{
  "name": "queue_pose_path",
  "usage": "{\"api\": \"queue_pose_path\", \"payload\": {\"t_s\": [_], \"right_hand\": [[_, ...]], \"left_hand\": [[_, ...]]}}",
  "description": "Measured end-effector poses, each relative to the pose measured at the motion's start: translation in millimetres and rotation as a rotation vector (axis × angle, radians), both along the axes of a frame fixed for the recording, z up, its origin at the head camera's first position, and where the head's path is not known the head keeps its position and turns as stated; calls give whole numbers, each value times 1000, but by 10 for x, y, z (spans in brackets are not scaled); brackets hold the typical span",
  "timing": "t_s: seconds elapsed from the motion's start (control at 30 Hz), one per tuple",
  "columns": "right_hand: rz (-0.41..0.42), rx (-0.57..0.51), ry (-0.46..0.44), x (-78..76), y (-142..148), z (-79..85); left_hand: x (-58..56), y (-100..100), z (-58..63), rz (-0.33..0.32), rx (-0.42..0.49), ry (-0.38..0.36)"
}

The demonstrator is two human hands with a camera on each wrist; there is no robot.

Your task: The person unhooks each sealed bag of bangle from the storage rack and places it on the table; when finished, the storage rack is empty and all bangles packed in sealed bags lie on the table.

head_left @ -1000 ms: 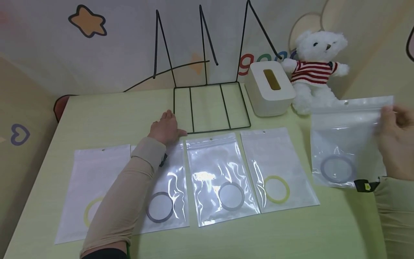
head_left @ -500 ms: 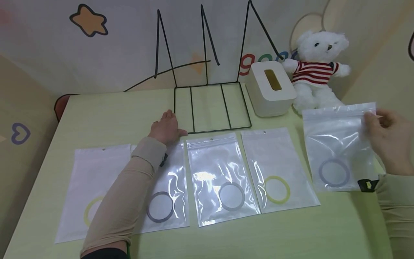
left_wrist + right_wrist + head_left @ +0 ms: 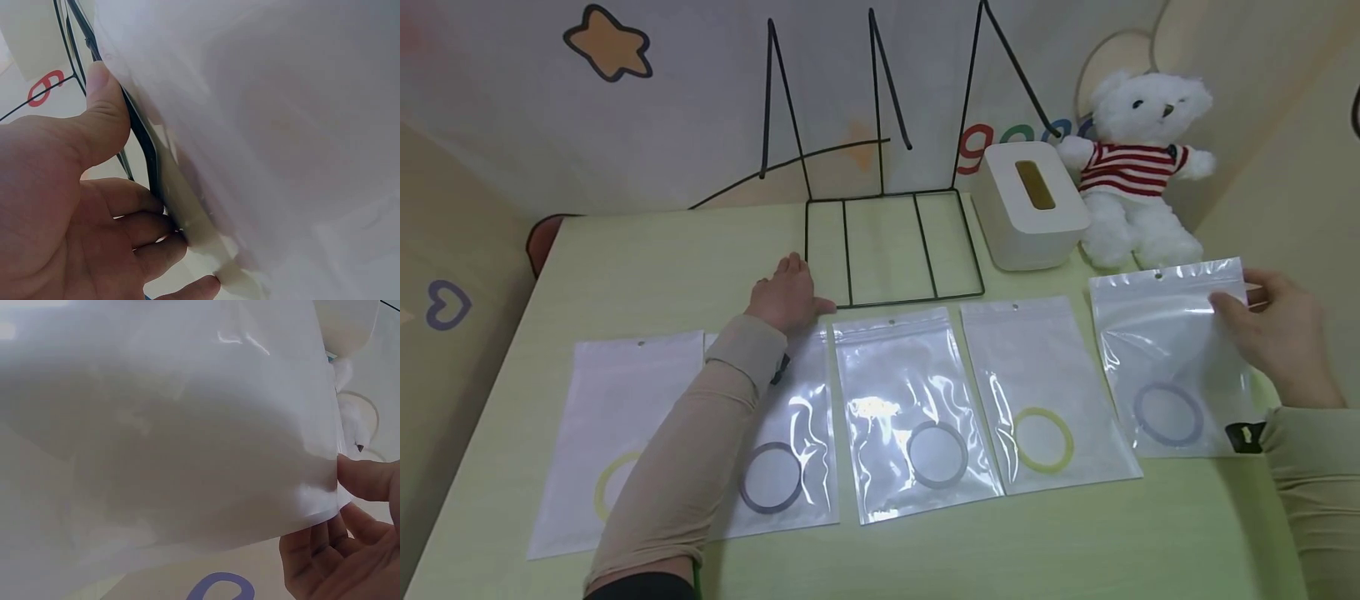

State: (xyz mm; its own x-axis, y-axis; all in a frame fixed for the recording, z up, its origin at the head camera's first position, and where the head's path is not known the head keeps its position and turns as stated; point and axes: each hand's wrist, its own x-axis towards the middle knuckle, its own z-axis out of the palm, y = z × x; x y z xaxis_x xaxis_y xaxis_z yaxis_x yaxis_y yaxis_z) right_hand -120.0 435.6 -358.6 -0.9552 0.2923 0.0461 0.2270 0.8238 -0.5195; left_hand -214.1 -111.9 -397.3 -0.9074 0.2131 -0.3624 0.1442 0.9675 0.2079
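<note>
My right hand (image 3: 1281, 337) pinches the upper right edge of a clear-fronted zip bag (image 3: 1138, 342), thumb in front and fingers behind. A pale purple ring (image 3: 1137, 408) shows inside this bag, which sits at the right end of a row. At the black wire rack (image 3: 850, 279), my left hand (image 3: 782, 298) rests by the front left corner, fingers stretched forward and thumb out to the right. The left wrist view has its thumb and fingertips at the dark wire (image 3: 145, 140). Another zip bag (image 3: 816, 375) lies partly under the left forearm.
More zip bags lie flat: one (image 3: 880, 367) with a grey ring, one (image 3: 1022, 358) with a yellow ring, and one (image 3: 617, 383) at far left, partly covered by the sleeve. A white tissue box (image 3: 1033, 225) and a teddy bear (image 3: 1131, 183) stand behind.
My right hand has brought its zip bag left and down, close beside the yellow-ring bag at the row's right end. The left hand has stayed at the rack's corner.
</note>
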Motion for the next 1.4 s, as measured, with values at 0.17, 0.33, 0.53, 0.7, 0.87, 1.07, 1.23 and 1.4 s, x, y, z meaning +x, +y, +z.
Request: {"api": "queue_pose_path", "payload": {"t_s": [0.17,0.33,0.53,0.7,0.87,1.07,1.23,1.4], "right_hand": [[28,37,4,5,17,-39],[49,66,-48,9,53,-68],[84,65,-120,-14,96,-102],[94,82,-156,-16,114,-129],[119,97,-154,-7,142,-165],[150,93,-155,-15,148,-203],[170,111,-158,-13,150,-225],[194,126,-164,-11,152,-241]], "left_hand": [[10,7,3,6,-3,-4],[14,10,2,11,-1,-5],[6,11,11,19,0,-1],[-2,12,9,15,-4,-12],[-7,11,0,8,-15,-11],[-7,9,2,-2,-25,0],[-7,8,-7,-1,-18,-1],[-9,3,-6,4,-14,-10]]}}
